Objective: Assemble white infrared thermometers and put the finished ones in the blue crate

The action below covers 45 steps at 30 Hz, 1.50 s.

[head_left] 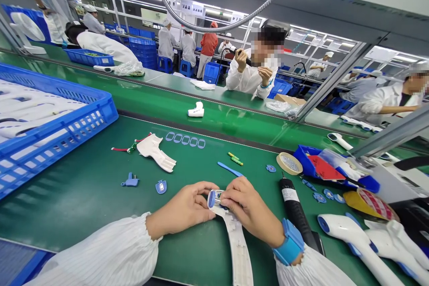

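Note:
My left hand grips the head end of a white infrared thermometer housing half, whose hollow inner side faces up and whose handle points toward me. At that end sits a blue ring-like part with a small silvery cylinder beside it. The fingers of my right hand are closed on this spot, pinching at the cylinder; they partly hide it. A blue plastic stick lies just beyond the right fingers. Further left rest another white housing half with red wires, a blue trigger piece and a blue cap.
A blue crate of white housings stands left. Several grey-blue frames lie in a row. Right are a black electric screwdriver, a screw dish, a blue bin and assembled thermometers. A co-worker sits across the green belt.

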Each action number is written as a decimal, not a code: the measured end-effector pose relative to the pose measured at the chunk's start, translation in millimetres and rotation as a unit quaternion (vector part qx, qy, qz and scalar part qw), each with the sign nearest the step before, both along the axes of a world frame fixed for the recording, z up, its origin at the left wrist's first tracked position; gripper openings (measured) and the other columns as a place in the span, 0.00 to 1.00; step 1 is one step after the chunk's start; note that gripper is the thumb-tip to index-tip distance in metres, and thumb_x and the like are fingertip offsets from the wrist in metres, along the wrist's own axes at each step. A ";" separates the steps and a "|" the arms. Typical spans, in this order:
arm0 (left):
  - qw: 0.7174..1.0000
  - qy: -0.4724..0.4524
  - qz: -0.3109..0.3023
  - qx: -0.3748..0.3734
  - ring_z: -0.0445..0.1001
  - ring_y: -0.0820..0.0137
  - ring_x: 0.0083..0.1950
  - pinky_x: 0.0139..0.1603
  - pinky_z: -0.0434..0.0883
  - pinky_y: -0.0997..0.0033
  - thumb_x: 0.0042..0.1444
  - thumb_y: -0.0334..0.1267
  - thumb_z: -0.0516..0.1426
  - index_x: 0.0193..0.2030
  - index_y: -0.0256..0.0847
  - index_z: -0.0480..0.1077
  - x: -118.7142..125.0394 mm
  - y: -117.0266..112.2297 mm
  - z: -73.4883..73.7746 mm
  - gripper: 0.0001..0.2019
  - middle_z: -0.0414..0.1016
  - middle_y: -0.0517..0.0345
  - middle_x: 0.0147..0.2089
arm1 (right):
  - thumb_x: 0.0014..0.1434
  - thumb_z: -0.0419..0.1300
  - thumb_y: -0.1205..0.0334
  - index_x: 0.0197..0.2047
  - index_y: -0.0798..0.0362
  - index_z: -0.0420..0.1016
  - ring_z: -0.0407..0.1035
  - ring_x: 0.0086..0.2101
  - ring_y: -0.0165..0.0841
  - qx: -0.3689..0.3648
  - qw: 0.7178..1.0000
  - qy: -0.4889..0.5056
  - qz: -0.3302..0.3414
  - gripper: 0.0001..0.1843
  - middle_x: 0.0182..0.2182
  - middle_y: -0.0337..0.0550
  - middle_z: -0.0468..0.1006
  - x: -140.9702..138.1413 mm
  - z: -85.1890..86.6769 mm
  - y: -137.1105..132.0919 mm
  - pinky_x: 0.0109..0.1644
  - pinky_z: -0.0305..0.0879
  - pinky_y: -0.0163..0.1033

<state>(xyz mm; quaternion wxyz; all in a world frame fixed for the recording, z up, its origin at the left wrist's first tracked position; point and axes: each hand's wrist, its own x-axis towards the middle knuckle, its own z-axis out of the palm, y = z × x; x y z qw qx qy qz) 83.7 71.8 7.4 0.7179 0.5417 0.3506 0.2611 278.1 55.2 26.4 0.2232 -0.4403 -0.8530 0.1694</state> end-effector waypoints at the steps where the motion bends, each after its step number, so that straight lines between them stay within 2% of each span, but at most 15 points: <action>1: 1.000 0.000 -0.001 -0.002 0.66 0.78 0.32 0.34 0.66 0.77 0.43 0.28 0.61 0.49 0.38 0.64 0.2 0.1 0.0 0.24 0.68 0.60 0.38 | 0.61 0.52 0.65 0.32 0.53 0.72 0.62 0.34 0.34 -0.003 1.000 -0.001 0.000 0.09 0.30 0.44 0.70 0.1 0.8 0.3 0.38 0.61 0.41; 11: 1.000 -0.009 -0.005 -0.005 0.67 0.76 0.34 0.38 0.67 0.73 0.43 0.29 0.61 0.49 0.39 0.64 0.0 0.1 0.2 0.23 0.68 0.57 0.42 | 0.59 0.56 0.64 0.33 0.51 0.74 0.62 0.33 0.33 -0.046 0.998 0.043 -0.021 0.06 0.27 0.41 0.71 1.2 -0.5 2.6 0.38 0.60 0.40; 21: 1.000 -0.021 0.009 -0.007 0.66 0.76 0.34 0.39 0.66 0.71 0.44 0.32 0.62 0.49 0.40 0.64 0.6 0.5 -0.2 0.23 0.67 0.57 0.43 | 0.60 0.53 0.65 0.32 0.52 0.72 0.61 0.36 0.34 -0.030 0.997 0.069 -0.008 0.08 0.31 0.43 0.70 2.1 0.6 1.5 0.39 0.60 0.41; 27: 1.000 -0.021 0.003 -0.015 0.67 0.75 0.36 0.40 0.66 0.71 0.43 0.31 0.62 0.49 0.39 0.63 -0.9 -2.0 4.7 0.24 0.67 0.58 0.40 | 0.60 0.53 0.64 0.31 0.51 0.71 0.61 0.36 0.33 -0.046 0.996 0.075 0.008 0.08 0.31 0.41 0.70 3.5 2.0 2.6 0.41 0.60 0.40; 37: 1.000 -0.002 0.002 -0.013 0.66 0.75 0.33 0.38 0.66 0.72 0.43 0.31 0.61 0.51 0.37 0.63 -0.9 -4.0 5.6 0.25 0.67 0.61 0.33 | 0.60 0.53 0.65 0.30 0.51 0.71 0.61 0.36 0.34 -0.066 0.996 0.056 -0.006 0.09 0.30 0.43 0.69 1.4 7.4 1.5 0.39 0.61 0.41; 40: 1.000 -0.003 -0.002 -0.001 0.66 0.75 0.34 0.38 0.67 0.72 0.44 0.33 0.62 0.51 0.38 0.62 -1.3 -3.6 4.2 0.26 0.68 0.59 0.36 | 0.60 0.54 0.65 0.30 0.51 0.72 0.61 0.36 0.34 -0.072 0.996 0.047 -0.011 0.08 0.30 0.43 0.69 -0.7 8.8 1.4 0.39 0.61 0.41; 45: 1.000 -0.004 0.020 0.011 0.70 0.74 0.33 0.38 0.69 0.70 0.49 0.43 0.60 0.49 0.37 0.64 0.7 -2.5 3.7 0.22 0.69 0.54 0.42 | 0.59 0.55 0.66 0.30 0.52 0.73 0.61 0.35 0.34 -0.085 0.995 0.025 -0.034 0.08 0.28 0.42 0.69 -4.9 11.0 1.3 0.38 0.61 0.41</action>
